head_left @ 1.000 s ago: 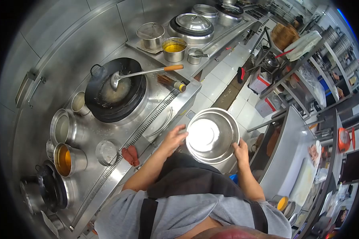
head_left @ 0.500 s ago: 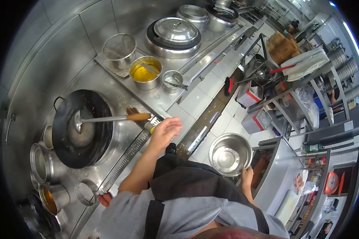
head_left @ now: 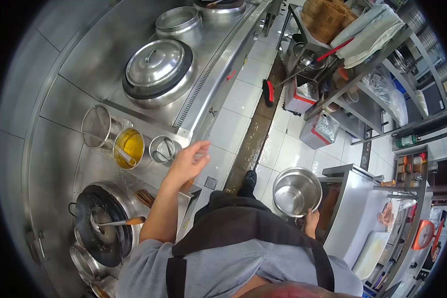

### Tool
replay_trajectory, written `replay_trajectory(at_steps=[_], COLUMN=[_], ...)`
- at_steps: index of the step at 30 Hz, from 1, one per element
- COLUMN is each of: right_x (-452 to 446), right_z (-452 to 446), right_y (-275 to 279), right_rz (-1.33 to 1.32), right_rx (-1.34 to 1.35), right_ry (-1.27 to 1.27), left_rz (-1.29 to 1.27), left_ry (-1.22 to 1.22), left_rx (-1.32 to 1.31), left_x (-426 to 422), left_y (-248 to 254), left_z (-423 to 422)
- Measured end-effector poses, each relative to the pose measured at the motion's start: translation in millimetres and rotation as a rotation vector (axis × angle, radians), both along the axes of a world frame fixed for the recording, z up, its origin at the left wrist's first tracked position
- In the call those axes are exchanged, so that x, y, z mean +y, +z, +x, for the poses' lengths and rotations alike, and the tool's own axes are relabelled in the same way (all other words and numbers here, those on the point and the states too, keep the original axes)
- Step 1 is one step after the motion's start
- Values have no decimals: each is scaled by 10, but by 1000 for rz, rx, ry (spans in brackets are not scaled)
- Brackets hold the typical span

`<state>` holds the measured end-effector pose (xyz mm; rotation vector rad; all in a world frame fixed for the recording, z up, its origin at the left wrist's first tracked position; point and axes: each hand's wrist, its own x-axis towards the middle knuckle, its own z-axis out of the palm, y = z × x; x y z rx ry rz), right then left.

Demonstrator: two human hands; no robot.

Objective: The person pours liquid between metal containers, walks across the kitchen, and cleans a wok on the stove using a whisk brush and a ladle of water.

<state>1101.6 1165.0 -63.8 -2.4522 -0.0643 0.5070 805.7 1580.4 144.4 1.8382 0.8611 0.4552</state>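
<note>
Beside the stove counter (head_left: 149, 126), one round metal bowl (head_left: 297, 192), smooth and deep, is positioned over the tiled floor, its rim clamped in the right hand (head_left: 311, 222). Three metal pots, one of yellow liquid (head_left: 130, 144), stand grouped near the left hand (head_left: 187, 163), which is unloaded, its fingers slightly apart.

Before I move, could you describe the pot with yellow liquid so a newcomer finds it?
Start at the big domed lid. Below it in the picture, find the wire sieve and the small steel pot. The wanted pot stands between them, alone showing bright yellow liquid.
</note>
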Motion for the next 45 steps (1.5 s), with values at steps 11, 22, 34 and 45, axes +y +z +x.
replay_trajectory(at_steps=[11,22,34,45], right_x=[2726,5411,8296,9755], right_z=[1153,1252,1094,1678], right_y=[143,1163,1139,-136], right_rz=[386,601,764,555], right_rx=[58,79,337,548], right_ry=[319,376,482,503], left_rz=[-18,-12,-10,214], left_ry=[120,528,1004,1663], left_rx=[271,43,26,376], left_x=[433,1475,1788,1713], left_y=[-137,-387,-324,-236], left_z=[113,-506,-616,-948])
